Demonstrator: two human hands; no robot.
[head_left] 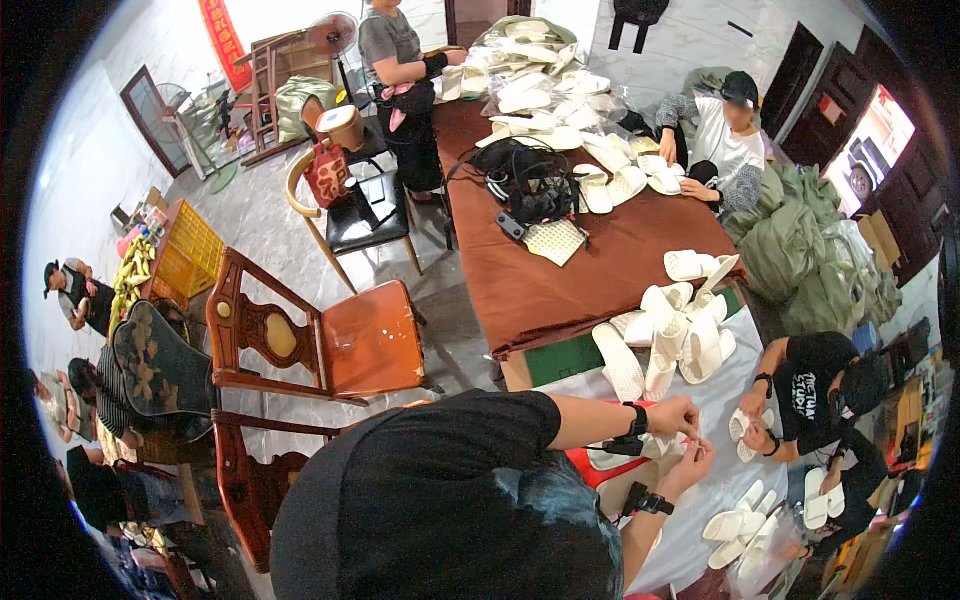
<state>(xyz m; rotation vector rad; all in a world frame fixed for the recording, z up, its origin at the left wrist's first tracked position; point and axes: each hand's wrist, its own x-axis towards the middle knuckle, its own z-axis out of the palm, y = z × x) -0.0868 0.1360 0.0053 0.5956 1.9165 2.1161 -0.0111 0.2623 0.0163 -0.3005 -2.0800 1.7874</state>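
Observation:
My left hand [674,416] and my right hand [690,464] are close together over the table with fingers pinched. Whatever lies between the fingertips is too small to make out. Black straps wrap both wrists. Beneath my forearms is a red and white object [588,466], mostly covered. Just beyond my left hand, several white slippers [662,338] lie in a loose heap. More white slippers [745,520] rest past my right hand, some beside clear plastic. Across from me, a person in a black shirt holds a white slipper [741,432].
A brown-covered table [620,265] carries more slippers, a black mesh bag [535,185] and cables. Two people sit or stand along it. Wooden chairs [370,340] are at the left. Large green sacks [800,260] pile up at the right. Other people work at the far left.

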